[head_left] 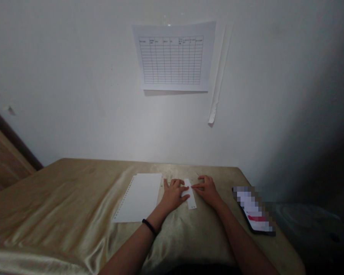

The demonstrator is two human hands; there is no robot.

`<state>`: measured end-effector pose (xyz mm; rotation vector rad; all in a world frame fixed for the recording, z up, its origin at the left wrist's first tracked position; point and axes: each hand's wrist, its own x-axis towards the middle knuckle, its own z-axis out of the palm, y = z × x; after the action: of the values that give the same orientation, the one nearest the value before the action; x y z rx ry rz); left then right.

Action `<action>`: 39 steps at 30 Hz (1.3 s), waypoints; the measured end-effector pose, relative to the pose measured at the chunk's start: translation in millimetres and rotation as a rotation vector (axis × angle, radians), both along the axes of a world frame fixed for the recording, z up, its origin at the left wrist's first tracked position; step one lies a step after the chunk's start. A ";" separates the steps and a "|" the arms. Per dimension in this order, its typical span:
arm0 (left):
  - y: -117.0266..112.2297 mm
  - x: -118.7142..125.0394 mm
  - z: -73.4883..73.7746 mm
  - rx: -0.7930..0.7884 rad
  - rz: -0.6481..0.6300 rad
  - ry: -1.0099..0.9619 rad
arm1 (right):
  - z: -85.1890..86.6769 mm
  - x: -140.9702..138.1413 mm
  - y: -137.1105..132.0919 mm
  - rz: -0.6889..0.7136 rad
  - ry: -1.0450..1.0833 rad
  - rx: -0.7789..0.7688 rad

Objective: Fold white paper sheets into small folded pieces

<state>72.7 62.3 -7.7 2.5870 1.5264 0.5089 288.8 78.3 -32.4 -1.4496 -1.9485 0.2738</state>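
Note:
A narrow white paper strip [191, 198] with punched holes lies on the table covered in tan satin cloth [74, 198]. My left hand [173, 194] lies flat on the cloth with fingers spread, its fingertips pressing the strip's left edge. My right hand [208, 189] rests at the strip's right side, fingers curled, index finger and thumb touching the strip's upper part. A dark band circles my left wrist. A larger white sheet [140, 196] with a perforated left edge lies just left of my left hand.
A phone [253, 210] with a lit screen lies at the table's right edge. On the white wall hang a printed table sheet [173, 57] and a loose paper strip [218, 88]. A wooden headboard or frame [5, 152] stands at far left.

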 end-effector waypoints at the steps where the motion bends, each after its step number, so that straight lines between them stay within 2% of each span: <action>1: 0.2 0.0 -0.3 -0.001 -0.001 -0.005 | 1.3 -1.1 0.1 -0.011 -0.008 -0.006; 9: 0.3 -0.2 1.1 -0.002 -0.007 -0.014 | 10.4 -8.4 3.9 -0.092 -0.057 -0.046; 20: 2.1 0.1 0.0 -0.027 -0.004 -0.032 | 3.2 -17.5 11.4 -0.166 -0.098 -0.041; 24: 1.3 -0.2 -1.7 -0.010 -0.002 -0.033 | -1.4 -16.0 12.4 -0.151 -0.070 -0.001; 32: 5.4 -2.1 -4.7 -0.021 0.003 -0.041 | -9.5 -3.1 20.0 -0.150 0.172 0.093; 39: 9.8 -3.2 -8.0 -0.044 0.008 -0.039 | -4.7 -7.0 14.6 -0.065 0.069 0.031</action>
<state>69.5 72.1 -15.7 2.5238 1.5190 0.5176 281.8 92.9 -37.1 -1.4616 -1.8389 0.2593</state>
